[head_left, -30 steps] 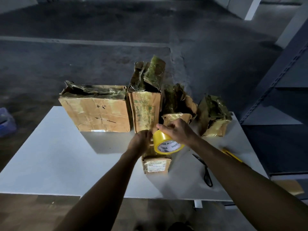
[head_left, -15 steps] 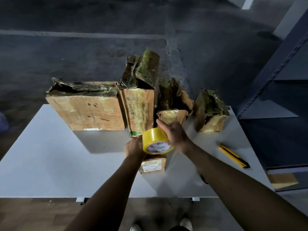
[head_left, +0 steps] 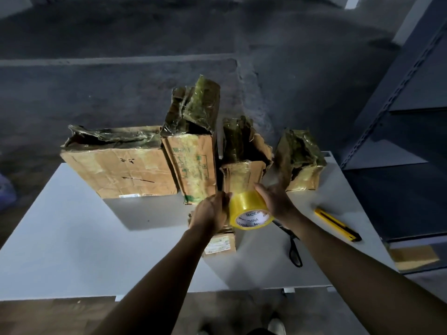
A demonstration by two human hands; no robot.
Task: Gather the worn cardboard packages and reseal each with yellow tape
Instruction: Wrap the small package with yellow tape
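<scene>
A yellow tape roll [head_left: 246, 209] hangs above the white table [head_left: 72, 238], held between both hands. My right hand [head_left: 275, 201] grips its right side; my left hand [head_left: 212, 211] holds its left edge, fingertips at the tape. Under them lies a small worn package [head_left: 221, 245] with a label, mostly hidden by my left wrist. Behind stand several torn cardboard packages: a wide one [head_left: 118, 165], a tall one [head_left: 193, 151], a short one [head_left: 244, 170] and a crumpled one [head_left: 302, 163] at the right.
Black scissors [head_left: 294, 247] lie on the table under my right forearm. A yellow utility knife [head_left: 337, 224] rests near the right edge. Grey metal shelving [head_left: 399, 117] stands to the right. Dark concrete floor lies beyond the table.
The roll has tilted and shifted slightly right, its printed core now facing me more. My left hand has come up from the small package to the roll's left edge.
</scene>
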